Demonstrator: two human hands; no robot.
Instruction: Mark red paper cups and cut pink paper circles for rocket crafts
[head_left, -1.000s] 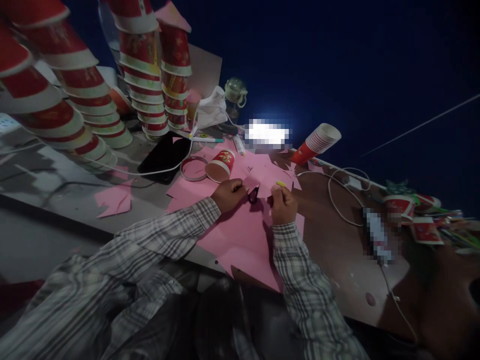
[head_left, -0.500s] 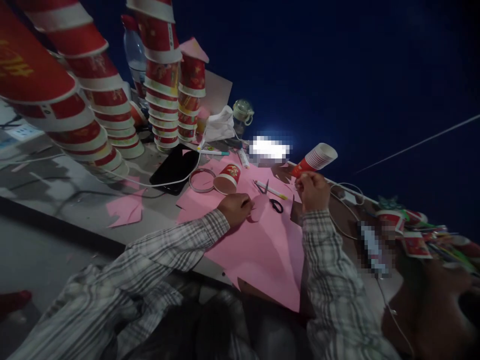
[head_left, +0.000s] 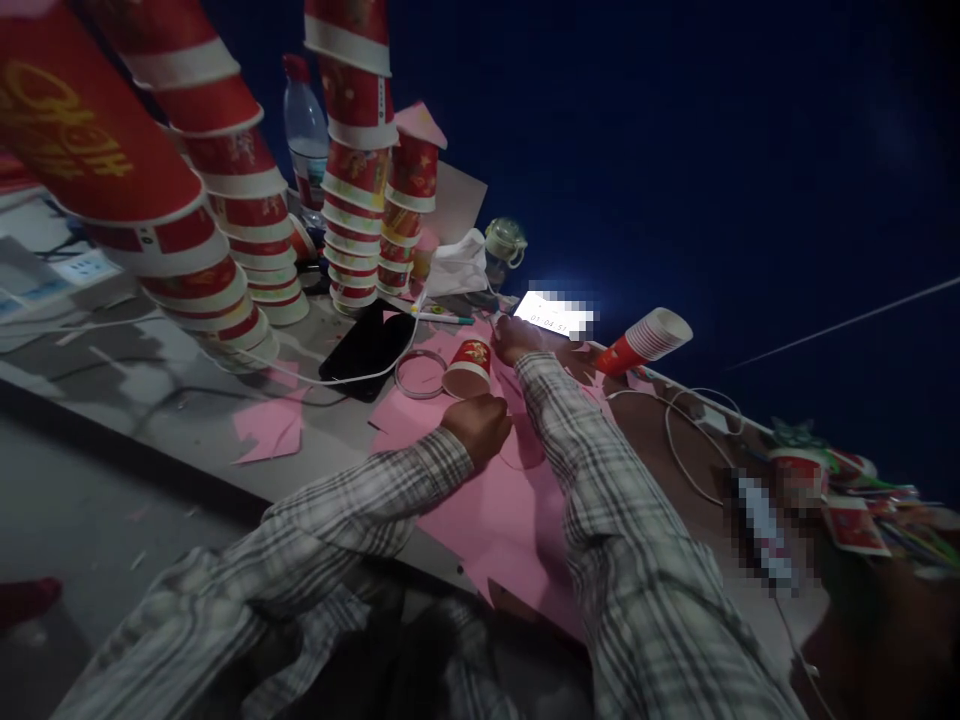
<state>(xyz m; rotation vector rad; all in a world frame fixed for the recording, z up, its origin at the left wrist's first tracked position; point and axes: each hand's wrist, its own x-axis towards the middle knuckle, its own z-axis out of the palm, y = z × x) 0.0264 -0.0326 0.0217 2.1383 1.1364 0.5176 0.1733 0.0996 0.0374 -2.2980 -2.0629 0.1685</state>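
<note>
My left hand (head_left: 480, 428) is closed, its fingertips pinching a small rounded piece of pink paper (head_left: 523, 446) over larger pink sheets (head_left: 480, 505). Farther back, my right hand (head_left: 517, 338) reaches down where a white marker-like tube lay. Its fingers are largely hidden, and what they touch does not show. Between the hands and a silver ring (head_left: 420, 374), a red paper cup (head_left: 468, 370) lies on its side. My right sleeve covers the scissors and the yellow-tipped pen.
Tall towers of red paper cups (head_left: 355, 200) stand at the left, near a bottle (head_left: 306, 140). A dark phone (head_left: 367, 350), a cable and a lit screen (head_left: 551, 315) lie around the paper. Nested cups (head_left: 649, 340) lean at the right edge.
My right hand has moved left and away from me, from beside the nested cups to the tube's spot. The left hand still holds the pink piece. The view has shifted slightly.
</note>
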